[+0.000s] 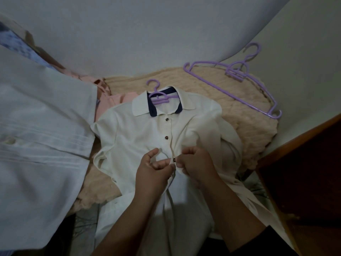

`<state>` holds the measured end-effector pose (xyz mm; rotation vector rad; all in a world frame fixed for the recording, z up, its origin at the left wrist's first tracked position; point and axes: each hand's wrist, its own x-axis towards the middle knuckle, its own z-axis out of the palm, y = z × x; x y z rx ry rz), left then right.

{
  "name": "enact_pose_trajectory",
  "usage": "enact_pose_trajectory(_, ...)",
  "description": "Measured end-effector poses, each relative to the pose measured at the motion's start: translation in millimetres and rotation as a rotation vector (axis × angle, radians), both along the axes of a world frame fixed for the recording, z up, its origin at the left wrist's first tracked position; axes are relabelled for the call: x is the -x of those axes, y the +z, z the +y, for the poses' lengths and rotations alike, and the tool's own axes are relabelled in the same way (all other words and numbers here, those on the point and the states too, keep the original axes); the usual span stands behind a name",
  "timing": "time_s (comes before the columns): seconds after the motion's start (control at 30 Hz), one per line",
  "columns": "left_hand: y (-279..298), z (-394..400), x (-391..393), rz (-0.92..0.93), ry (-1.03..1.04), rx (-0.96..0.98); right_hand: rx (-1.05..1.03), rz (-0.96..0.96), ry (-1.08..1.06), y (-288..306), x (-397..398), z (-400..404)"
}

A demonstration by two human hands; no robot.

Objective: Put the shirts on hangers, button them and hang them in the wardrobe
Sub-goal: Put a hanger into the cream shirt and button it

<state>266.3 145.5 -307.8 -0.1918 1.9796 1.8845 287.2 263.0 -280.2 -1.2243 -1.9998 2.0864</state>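
2 hands meet at a cream shirt (140,133) — left hand (154,169) pinching the placket, right hand (195,164) pinching the third button (173,160) to fasten it.

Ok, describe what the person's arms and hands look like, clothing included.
Both forearms are bare. The left hand and the right hand show no gloves, rings or watch. A dark sleeve edge shows on the right arm near the bottom of the picture. The dim light hides finer detail.
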Motion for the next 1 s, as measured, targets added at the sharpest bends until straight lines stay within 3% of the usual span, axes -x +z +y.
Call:
enact_pose_trajectory(0.17, 4.6, -2.8, -1.8, 0.045, -0.015, -0.022, -0.058, 0.091, 0.096, -2.5, -0.7, -0.3)
enact_pose_trajectory(0.33, 5.2, -1.1, -0.9, 0.085, -0.028, -0.012, -0.248, 0.142, 0.16, -8.2, -5.5, -5.7)
enact_pose_trajectory(0.77, -7.8, 3.4, -1.3, 0.162, -0.053, 0.018, -0.088, 0.142, 0.043, -14.9, -7.0, -5.3)
enact_pose_trajectory(1.0, -1.3, -1.3, 7.6, 0.004, -0.07, -0.037, -0.074, 0.288, 0.027, -22.6, -7.1, -2.7)
